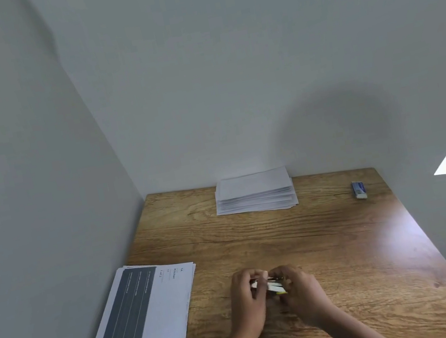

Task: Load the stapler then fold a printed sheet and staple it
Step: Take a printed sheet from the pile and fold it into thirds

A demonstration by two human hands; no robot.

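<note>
Both of my hands meet over the near middle of the wooden table (301,232). My left hand (246,298) and my right hand (299,289) together grip a small white object with a dark metal strip and a yellow-green edge, apparently the stapler (272,285). Fingers hide most of it, so I cannot tell whether it is opened. A stack of printed sheets (142,326) with a dark grey panel and white lines lies at the near left of the table.
A pile of folded white sheets (254,193) rests at the far edge against the wall. A small blue and white box (359,189) lies at the far right. Walls close the left and far sides; the table's right edge drops to the floor.
</note>
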